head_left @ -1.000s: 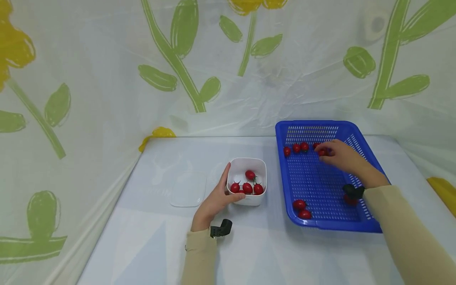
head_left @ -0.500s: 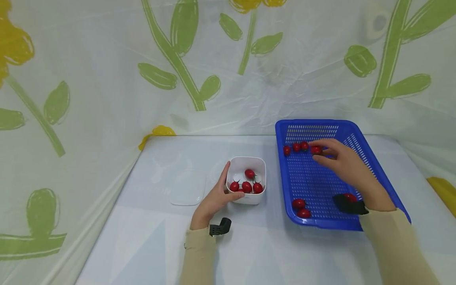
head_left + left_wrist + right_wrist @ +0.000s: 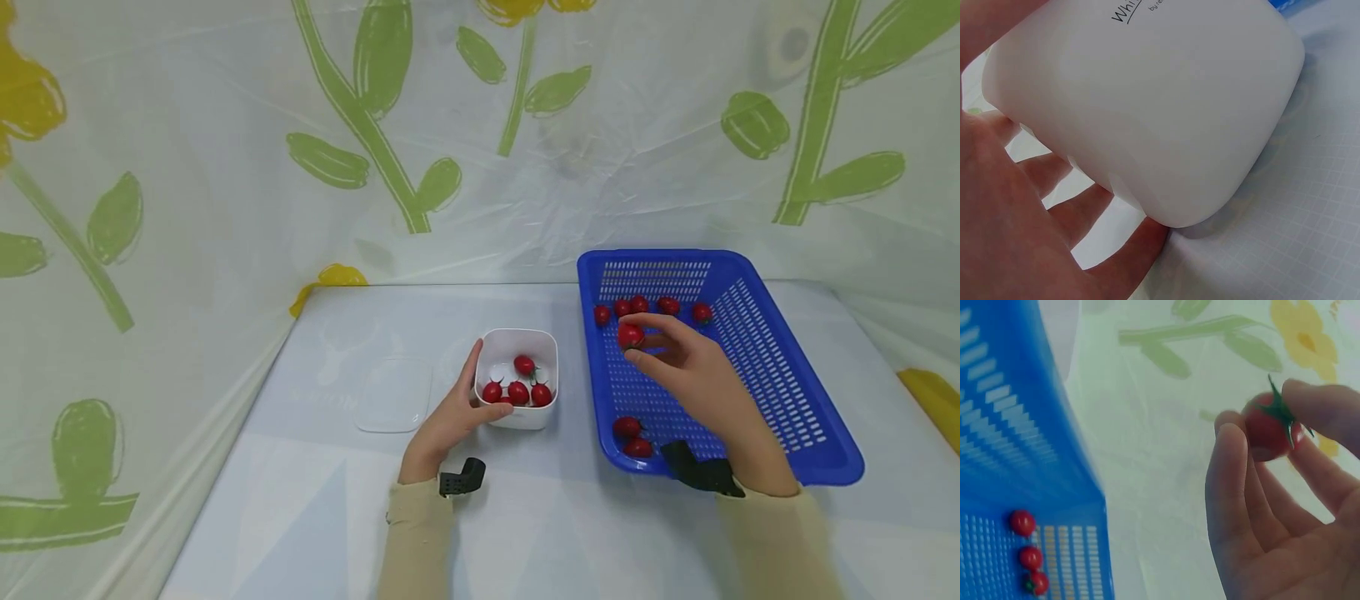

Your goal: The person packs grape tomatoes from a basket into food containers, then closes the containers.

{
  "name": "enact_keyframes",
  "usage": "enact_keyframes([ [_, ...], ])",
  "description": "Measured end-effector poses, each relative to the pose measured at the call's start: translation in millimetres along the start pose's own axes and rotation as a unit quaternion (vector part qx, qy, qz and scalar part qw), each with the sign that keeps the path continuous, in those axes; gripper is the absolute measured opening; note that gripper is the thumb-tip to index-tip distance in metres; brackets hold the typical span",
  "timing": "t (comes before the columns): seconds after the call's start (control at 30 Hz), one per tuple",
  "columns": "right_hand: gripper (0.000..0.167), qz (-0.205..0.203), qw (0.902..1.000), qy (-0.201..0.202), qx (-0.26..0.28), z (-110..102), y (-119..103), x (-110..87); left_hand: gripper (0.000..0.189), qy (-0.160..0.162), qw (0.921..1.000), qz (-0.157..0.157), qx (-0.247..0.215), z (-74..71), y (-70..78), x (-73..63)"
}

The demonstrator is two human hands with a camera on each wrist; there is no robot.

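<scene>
A cherry tomato (image 3: 631,336) hangs pinched in your right grip (image 3: 693,371) above the left part of the blue basket (image 3: 780,375), apart from the loose tomatoes (image 3: 669,306) along its far side. Your left grip (image 3: 457,421) clasps the white box (image 3: 534,419) on the table (image 3: 510,508), left of the basket, with several boxed tomatoes (image 3: 518,392) inside. The step in hand appears to be the transfer; the next move likely calls for a short leftward carry, then a gentle release low inside the box.
</scene>
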State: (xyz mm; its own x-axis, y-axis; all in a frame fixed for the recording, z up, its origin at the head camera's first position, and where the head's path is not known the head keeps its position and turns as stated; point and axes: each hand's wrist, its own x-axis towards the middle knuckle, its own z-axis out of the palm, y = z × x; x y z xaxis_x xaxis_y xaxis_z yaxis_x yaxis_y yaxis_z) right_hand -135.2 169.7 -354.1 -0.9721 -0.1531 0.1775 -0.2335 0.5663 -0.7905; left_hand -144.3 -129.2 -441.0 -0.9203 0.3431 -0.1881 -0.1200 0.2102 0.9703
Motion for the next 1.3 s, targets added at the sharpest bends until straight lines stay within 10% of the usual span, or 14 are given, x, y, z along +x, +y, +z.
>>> enact_keyframes([
  [0.6, 0.043, 0.002, 0.9851, 0.079, 0.153, 53, -14, -7.9, 0.097, -0.001, 0.9999, 0.000, -0.011, 4.3, 0.8, 0.3],
  [1.3, 0.040, -0.044, 0.9726, 0.159, 0.163, 127, -15, 4.0, 0.098, 0.013, 0.9999, 0.004, 0.009, -1.4, 3.3, -2.4],
])
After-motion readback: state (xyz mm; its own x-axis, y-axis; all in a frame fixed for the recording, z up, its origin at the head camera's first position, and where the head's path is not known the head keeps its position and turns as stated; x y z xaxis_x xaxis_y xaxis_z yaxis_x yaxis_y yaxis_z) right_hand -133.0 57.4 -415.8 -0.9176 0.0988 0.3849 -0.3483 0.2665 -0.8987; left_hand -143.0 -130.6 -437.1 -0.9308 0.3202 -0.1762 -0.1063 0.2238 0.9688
